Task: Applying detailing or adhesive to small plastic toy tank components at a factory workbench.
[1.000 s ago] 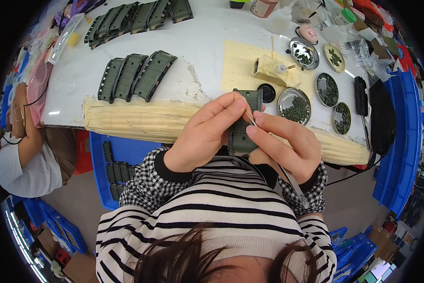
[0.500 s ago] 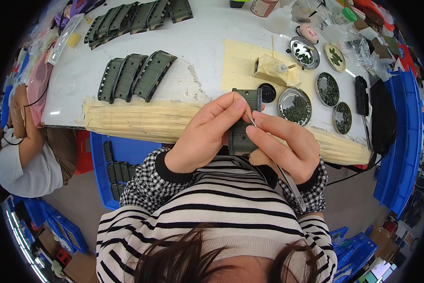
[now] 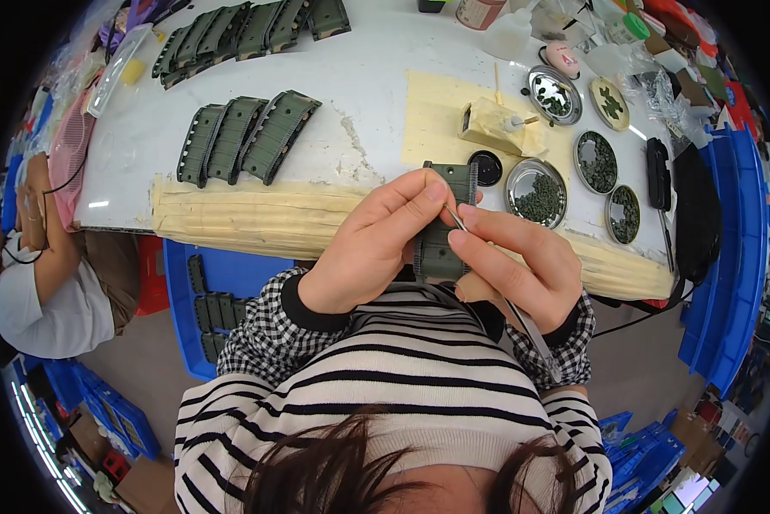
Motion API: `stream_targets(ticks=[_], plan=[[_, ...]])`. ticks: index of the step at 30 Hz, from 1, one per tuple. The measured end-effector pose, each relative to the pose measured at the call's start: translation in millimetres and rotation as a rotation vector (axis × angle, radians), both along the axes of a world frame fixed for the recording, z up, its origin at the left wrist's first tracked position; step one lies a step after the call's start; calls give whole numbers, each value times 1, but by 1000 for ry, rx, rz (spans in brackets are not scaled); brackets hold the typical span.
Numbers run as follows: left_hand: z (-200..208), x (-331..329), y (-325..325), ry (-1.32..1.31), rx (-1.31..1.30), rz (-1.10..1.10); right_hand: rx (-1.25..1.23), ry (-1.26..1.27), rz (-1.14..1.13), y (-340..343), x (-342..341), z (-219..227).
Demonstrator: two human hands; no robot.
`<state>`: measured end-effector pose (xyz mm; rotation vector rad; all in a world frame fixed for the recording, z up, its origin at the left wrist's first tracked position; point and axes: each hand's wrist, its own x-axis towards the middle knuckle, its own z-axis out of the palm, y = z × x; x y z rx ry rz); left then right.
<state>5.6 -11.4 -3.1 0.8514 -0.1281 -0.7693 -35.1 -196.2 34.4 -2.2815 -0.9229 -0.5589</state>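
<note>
My right hand (image 3: 522,257) is closed round silver tweezers (image 3: 529,330), their tips pointing up and left. The thumb and forefinger of my left hand (image 3: 376,236) are pinched together right at those tips; whatever sits between them is too small to make out. Beneath both hands is a dark green, curved, ribbed plastic piece (image 3: 443,257) with toothed edges, reaching over the table's near edge. My fingers hide its middle. Three similar green pieces (image 3: 235,137) lie side by side on the table, to the left of my hands.
Steel dishes (image 3: 537,194) of small green parts stand at the right, by a tape-covered block (image 3: 492,127) and a black round lid (image 3: 485,168). More green pieces (image 3: 248,34) lie far left. A blue bin (image 3: 256,261) sits below the padded edge (image 3: 256,214). Another person (image 3: 51,257) is at left.
The tweezers' rear end has tipped slightly to the right. Both hands keep almost the same place and grip.
</note>
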Motion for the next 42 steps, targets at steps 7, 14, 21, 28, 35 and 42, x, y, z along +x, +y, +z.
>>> stream_targets(ticks=[7, 14, 21, 28, 35, 42], plan=[[-4, 0, 1, -53, 9, -23, 69, 33, -12, -2, 0, -4], [14, 2, 5, 17, -13, 95, 586, 210, -320, -12, 2, -21], [2, 12, 14, 114, -38, 283, 497, 353, -480, -15, 18, -45], [-3, 10, 12, 197, -156, 264, 362, 277, -491, -14, 22, -48], [-2, 6, 14, 296, -174, 328, 372, 254, -488, -14, 21, -46], [4, 9, 15, 292, -39, 403, 521, 189, -365, -9, 1, -16]])
